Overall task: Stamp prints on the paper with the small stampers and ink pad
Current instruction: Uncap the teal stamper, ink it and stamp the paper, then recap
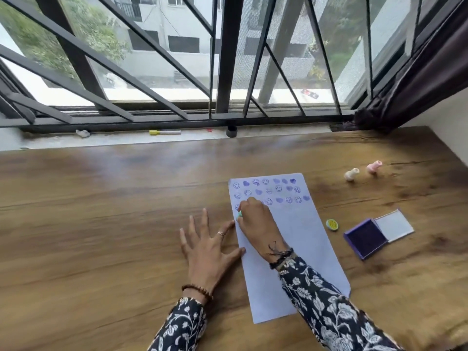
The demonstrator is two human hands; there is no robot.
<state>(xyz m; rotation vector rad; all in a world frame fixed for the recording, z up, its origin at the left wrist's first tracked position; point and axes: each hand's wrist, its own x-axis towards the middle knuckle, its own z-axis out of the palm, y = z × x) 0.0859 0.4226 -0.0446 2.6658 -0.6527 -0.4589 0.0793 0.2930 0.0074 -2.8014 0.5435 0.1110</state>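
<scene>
A white sheet of paper (298, 236) lies on the wooden table, with several rows of purple smiley and heart prints across its top. My right hand (254, 219) is closed around a small green stamper (239, 214) and presses it down near the paper's left edge, at the fourth row. My left hand (207, 247) lies flat with fingers spread, its fingertips touching the paper's left edge. An open purple ink pad (366, 238) with its clear lid folded back sits to the right of the paper. A yellow stamper (332, 224) lies between paper and pad.
A cream stamper (352, 174) and a pink stamper (374, 167) rest at the far right of the table (101, 211). On the window sill behind are a yellow-capped marker (164, 132) and a small dark cup (231, 130). A barred window and a dark curtain close the back.
</scene>
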